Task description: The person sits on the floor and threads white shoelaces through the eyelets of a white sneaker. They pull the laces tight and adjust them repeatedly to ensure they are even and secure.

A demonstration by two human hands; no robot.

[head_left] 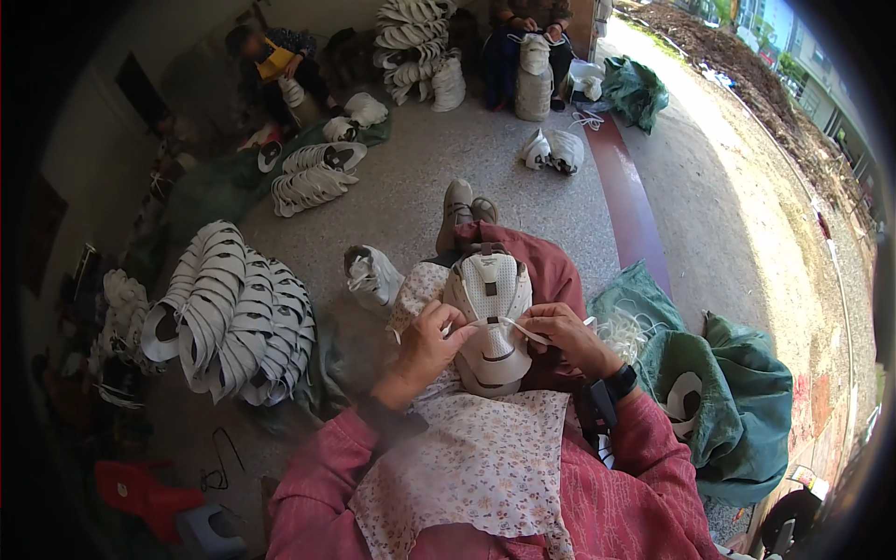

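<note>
A white shoe upper point(489, 360) lies in my lap, its tongue pointing away from me. A white shoelace point(505, 320) runs across it through a dark loop on the tongue. My left hand point(431, 343) pinches the lace on the left side, thumb and fingers together. On the opposite side my right hand point(566, 336) grips the other part of the lace, fingers closed near the upper's edge. Under the upper I wear a flowered apron point(462, 467). A laced white shoe upper point(372, 278) stands on the floor to the left of my knees.
Nested stacks of white uppers point(233, 313) stand at left, with another stack point(315, 177) farther off. Loose white laces point(627, 331) lie by a green sack point(733, 401) at right. A red stool point(140, 495) is at lower left. Two people point(280, 70) point(530, 21) sit at the back.
</note>
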